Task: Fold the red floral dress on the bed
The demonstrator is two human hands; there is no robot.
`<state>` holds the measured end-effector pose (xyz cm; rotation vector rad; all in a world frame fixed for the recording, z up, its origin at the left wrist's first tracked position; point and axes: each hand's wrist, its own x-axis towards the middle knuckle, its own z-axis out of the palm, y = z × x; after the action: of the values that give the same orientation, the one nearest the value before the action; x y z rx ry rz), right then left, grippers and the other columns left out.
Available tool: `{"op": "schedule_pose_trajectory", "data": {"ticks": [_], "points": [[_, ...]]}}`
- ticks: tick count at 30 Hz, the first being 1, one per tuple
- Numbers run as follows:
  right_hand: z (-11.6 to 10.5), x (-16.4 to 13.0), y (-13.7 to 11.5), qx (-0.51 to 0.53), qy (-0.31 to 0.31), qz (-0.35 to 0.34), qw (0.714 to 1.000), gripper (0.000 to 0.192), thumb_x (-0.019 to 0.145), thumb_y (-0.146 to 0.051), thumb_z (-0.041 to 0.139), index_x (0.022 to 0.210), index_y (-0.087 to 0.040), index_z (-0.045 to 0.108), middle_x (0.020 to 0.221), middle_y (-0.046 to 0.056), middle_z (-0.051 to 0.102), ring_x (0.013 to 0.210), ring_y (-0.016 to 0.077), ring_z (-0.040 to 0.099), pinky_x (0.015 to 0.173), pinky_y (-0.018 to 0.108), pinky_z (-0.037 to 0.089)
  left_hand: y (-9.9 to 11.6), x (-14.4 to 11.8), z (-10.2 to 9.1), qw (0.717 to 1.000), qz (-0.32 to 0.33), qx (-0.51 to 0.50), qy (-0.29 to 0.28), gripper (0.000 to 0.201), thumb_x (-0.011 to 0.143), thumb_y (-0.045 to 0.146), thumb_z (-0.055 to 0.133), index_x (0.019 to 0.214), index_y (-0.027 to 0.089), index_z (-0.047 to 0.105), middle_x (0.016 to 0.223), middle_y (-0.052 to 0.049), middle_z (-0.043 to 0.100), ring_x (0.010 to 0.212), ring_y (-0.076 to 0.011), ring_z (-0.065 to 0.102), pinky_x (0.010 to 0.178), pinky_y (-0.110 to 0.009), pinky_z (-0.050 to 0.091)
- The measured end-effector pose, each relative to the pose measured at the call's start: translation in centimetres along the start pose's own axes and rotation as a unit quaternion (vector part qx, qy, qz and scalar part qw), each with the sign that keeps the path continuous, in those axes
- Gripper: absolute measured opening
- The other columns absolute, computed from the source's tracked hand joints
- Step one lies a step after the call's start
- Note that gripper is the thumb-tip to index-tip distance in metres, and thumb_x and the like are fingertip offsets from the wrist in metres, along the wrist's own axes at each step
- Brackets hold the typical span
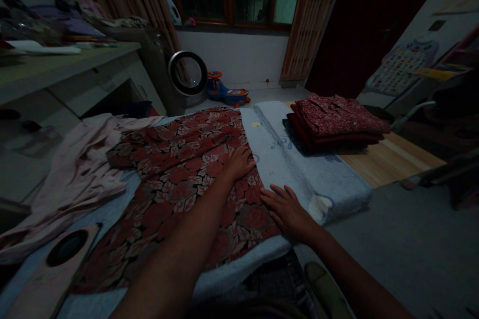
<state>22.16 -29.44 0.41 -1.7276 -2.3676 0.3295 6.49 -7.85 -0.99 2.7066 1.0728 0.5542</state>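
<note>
A red floral garment [179,174] with dark leaf patterns lies spread out flat on a pale blue blanket [277,144]. My left hand [239,162] rests on the garment near its right edge, fingers stretched toward that edge. Lower down, my right hand [286,212] lies flat across the garment's edge and the blanket, its fingers apart. Neither hand grips anything. To the right is a stack of folded dark red clothes [337,122], a small-patterned red one on top.
A crumpled pale pink garment [82,164] lies at the left. Below it is a flat pinkish object with a black round disc [67,248]. A white-fronted desk [112,55] stands left. Further back are a round-doored appliance [175,84] and a blue-orange ride-on toy [224,92].
</note>
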Motion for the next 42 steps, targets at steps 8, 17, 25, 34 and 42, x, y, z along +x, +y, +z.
{"op": "schedule_pose_trajectory", "data": {"ticks": [8, 17, 25, 34, 42], "points": [[0.1, -2.5, -0.8, -0.005, 0.010, -0.004, 1.000, 0.055, 0.094, -0.018, 0.046, 0.148, -0.030, 0.047, 0.156, 0.003, 0.045, 0.146, 0.0272, 0.033, 0.119, 0.061, 0.022, -0.3, 0.0, 0.3, 1.000, 0.005, -0.006, 0.008, 0.040, 0.099, 0.044, 0.048, 0.129, 0.020, 0.059, 0.138, -0.011, 0.057, 0.132, -0.0277, 0.048, 0.113, -0.048, 0.035], [0.8, -5.0, -0.8, 0.004, 0.007, -0.013, 1.000, 0.051, 0.099, -0.019, 0.042, 0.149, -0.032, 0.045, 0.155, 0.003, 0.046, 0.147, 0.0274, 0.033, 0.118, 0.061, 0.023, 0.0, -0.1, 0.3, 1.000, 0.015, 0.016, 0.016, 0.038, 0.099, 0.043, 0.047, 0.126, 0.020, 0.060, 0.134, -0.011, 0.059, 0.129, -0.0277, 0.050, 0.110, -0.046, 0.038], [0.2, -6.9, -1.0, 0.078, -0.004, -0.010, 0.997, 0.046, 0.101, -0.021, 0.043, 0.144, -0.034, 0.051, 0.153, 0.002, 0.049, 0.148, 0.0253, 0.032, 0.119, 0.062, 0.022, 0.3, -0.1, 0.0, 0.999, 0.024, 0.045, 0.012, 0.038, 0.101, 0.041, 0.044, 0.126, 0.018, 0.060, 0.132, -0.012, 0.060, 0.128, -0.0271, 0.049, 0.111, -0.046, 0.036], [-3.7, -3.4, 1.5, 0.207, 0.039, 0.003, 0.978, 0.038, 0.099, -0.025, 0.040, 0.126, -0.025, 0.067, 0.123, 0.007, 0.071, 0.115, 0.0212, 0.065, 0.102, 0.040, 0.050, 3.1, -3.1, -1.6, 0.997, 0.012, 0.077, 0.006, 0.028, 0.098, 0.028, 0.050, 0.119, 0.019, 0.065, 0.123, -0.011, 0.064, 0.120, -0.0278, 0.055, 0.109, -0.048, 0.039], [-3.0, 10.7, 4.2, 0.134, 0.126, 0.018, 0.983, 0.040, 0.087, -0.010, 0.047, 0.119, -0.018, 0.069, 0.127, 0.010, 0.068, 0.120, 0.0214, 0.060, 0.108, 0.039, 0.043, 5.7, -7.6, -2.1, 0.994, 0.102, 0.002, -0.027, 0.033, 0.094, 0.032, 0.059, 0.125, 0.020, 0.060, 0.135, -0.010, 0.058, 0.130, -0.0265, 0.049, 0.114, -0.045, 0.038]]}}
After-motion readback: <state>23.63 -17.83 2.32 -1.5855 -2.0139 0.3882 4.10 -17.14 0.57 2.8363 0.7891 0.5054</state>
